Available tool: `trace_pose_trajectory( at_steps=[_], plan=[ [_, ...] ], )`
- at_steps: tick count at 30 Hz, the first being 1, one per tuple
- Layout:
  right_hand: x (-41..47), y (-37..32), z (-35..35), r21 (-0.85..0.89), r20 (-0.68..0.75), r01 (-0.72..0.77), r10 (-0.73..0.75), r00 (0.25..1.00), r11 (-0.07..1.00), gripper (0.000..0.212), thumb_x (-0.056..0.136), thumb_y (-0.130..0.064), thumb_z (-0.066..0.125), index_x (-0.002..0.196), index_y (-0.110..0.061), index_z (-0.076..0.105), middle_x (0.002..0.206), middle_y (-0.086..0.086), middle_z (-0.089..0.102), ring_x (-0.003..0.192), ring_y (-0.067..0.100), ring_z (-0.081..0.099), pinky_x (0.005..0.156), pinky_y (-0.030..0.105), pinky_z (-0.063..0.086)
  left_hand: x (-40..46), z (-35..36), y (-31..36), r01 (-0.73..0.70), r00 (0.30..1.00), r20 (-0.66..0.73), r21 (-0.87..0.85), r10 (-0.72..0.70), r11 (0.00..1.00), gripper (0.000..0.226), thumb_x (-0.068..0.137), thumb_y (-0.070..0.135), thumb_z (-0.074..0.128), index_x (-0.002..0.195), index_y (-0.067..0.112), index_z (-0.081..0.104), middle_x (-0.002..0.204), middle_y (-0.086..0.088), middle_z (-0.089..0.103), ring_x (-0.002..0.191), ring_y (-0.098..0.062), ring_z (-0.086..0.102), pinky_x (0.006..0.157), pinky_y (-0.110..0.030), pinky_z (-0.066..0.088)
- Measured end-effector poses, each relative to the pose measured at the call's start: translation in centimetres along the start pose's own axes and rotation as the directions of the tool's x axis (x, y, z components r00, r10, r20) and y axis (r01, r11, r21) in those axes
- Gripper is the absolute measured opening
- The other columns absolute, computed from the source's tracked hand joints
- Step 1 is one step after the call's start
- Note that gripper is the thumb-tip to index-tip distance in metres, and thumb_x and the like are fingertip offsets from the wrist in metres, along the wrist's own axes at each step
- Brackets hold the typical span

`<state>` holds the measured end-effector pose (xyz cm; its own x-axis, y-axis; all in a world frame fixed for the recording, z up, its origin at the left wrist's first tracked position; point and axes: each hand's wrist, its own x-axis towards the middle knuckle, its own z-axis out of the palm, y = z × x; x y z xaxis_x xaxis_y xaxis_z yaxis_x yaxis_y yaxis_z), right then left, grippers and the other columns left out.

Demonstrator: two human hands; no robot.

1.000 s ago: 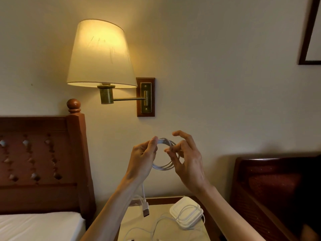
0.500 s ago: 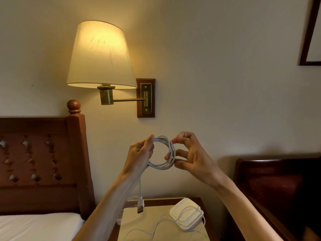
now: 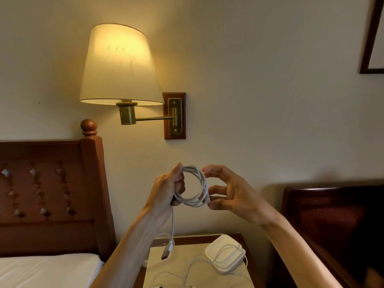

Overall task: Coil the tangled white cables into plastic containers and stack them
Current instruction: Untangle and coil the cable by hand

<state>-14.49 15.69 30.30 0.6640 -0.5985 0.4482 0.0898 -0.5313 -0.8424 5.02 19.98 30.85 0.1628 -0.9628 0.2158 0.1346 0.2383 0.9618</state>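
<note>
Two hands hold a coiled white cable mid-air: the left hand grips its left side, the right hand pinches the right. Its USB plug dangles above the nightstand, where a white plastic container and loose cables lie. No writing is readable.

Two hands, one lamp.

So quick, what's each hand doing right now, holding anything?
Left hand: grips the coiled white cable, whose plug end hangs below.
Right hand: fingertips pinch the coil's other side.
</note>
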Motion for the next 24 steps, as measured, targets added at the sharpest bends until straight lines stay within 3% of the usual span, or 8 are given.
trace_pose_trajectory(
  at_steps=[6, 11, 16, 18, 19, 21, 24],
  plan=[
    [0.1, 0.4, -0.2, -0.183, -0.108, -0.042, 0.022, 0.994, 0.982, 0.062, 0.079, 0.009, 0.072, 0.124, -0.029, 0.052, 0.124, -0.001, 0.052, 0.097, 0.023, 0.067, 0.08, 0.032, 0.059, -0.2, -0.2, 0.6, 0.109, 0.991, 0.086, -0.09, -0.102, 0.99, 0.04, 0.097, 0.036, 0.051, 0.061, 0.022, 0.038, 0.049, 0.007, 0.02, 0.046, -0.01, 0.018, 0.039, -0.021, 0.016],
    [-0.6, 1.1, -0.5, -0.319, -0.156, -0.083, 0.034, 0.987, 0.944, 0.058, 0.082, 0.009, 0.068, 0.121, -0.032, 0.054, 0.117, -0.003, 0.055, 0.093, 0.018, 0.067, 0.079, 0.03, 0.06, -0.9, -0.2, 1.2, 0.043, 0.99, 0.132, 0.059, -0.05, 0.997, 0.043, 0.098, 0.037, 0.05, 0.058, 0.025, 0.037, 0.048, 0.007, 0.02, 0.045, -0.01, 0.016, 0.041, -0.022, 0.015],
    [-0.9, 0.1, -0.2, 0.0, 0.042, -0.152, 0.152, 0.987, 0.988, 0.036, 0.08, -0.007, 0.059, 0.115, -0.011, 0.066, 0.101, 0.007, 0.07, 0.089, 0.026, 0.063, 0.081, 0.028, 0.051, -0.6, 0.3, 0.5, -0.098, 0.992, 0.107, 0.278, 0.071, 0.956, 0.05, 0.099, 0.041, 0.047, 0.053, 0.025, 0.039, 0.048, 0.004, 0.024, 0.046, -0.012, 0.018, 0.045, -0.024, 0.02],
    [-0.5, -0.2, 0.9, 0.183, -0.001, -0.215, 0.219, 0.976, 0.959, 0.029, 0.093, -0.028, 0.053, 0.103, -0.006, 0.069, 0.092, 0.012, 0.069, 0.082, 0.028, 0.056, 0.077, 0.031, 0.047, -0.6, 0.7, 0.3, -0.121, 0.989, 0.113, 0.296, 0.091, 0.947, 0.046, 0.1, 0.04, 0.045, 0.058, 0.022, 0.039, 0.049, 0.004, 0.024, 0.046, -0.012, 0.016, 0.045, -0.025, 0.017],
    [-0.2, -0.3, 1.4, 0.237, -0.055, -0.231, 0.25, 0.967, 0.944, 0.038, 0.1, -0.035, 0.045, 0.096, -0.005, 0.069, 0.087, 0.012, 0.068, 0.078, 0.026, 0.055, 0.076, 0.033, 0.045, -0.6, 0.8, 0.3, -0.136, 0.988, 0.114, 0.297, 0.106, 0.945, 0.044, 0.101, 0.039, 0.044, 0.062, 0.019, 0.039, 0.05, 0.004, 0.023, 0.046, -0.011, 0.015, 0.044, -0.024, 0.016],
    [0.3, -0.2, 2.2, 0.405, -0.096, -0.225, 0.286, 0.953, 0.886, 0.042, 0.102, -0.034, 0.038, 0.087, -0.005, 0.063, 0.076, 0.009, 0.063, 0.072, 0.022, 0.054, 0.077, 0.034, 0.045, -0.5, 0.9, 0.2, -0.185, 0.981, 0.108, 0.309, 0.159, 0.933, 0.042, 0.101, 0.036, 0.044, 0.064, 0.016, 0.04, 0.051, 0.003, 0.024, 0.045, -0.01, 0.017, 0.043, -0.021, 0.017],
    [0.8, -0.3, 3.3, 0.682, -0.077, -0.188, 0.324, 0.943, 0.707, 0.035, 0.103, -0.027, 0.037, 0.088, -0.005, 0.059, 0.062, 0.003, 0.045, 0.063, 0.016, 0.048, 0.073, 0.031, 0.042, -0.4, 0.9, 0.1, -0.273, 0.961, 0.116, 0.306, 0.249, 0.912, 0.042, 0.101, 0.032, 0.045, 0.062, 0.015, 0.046, 0.05, 0.006, 0.029, 0.044, -0.006, 0.024, 0.043, -0.015, 0.023]
  ],
)
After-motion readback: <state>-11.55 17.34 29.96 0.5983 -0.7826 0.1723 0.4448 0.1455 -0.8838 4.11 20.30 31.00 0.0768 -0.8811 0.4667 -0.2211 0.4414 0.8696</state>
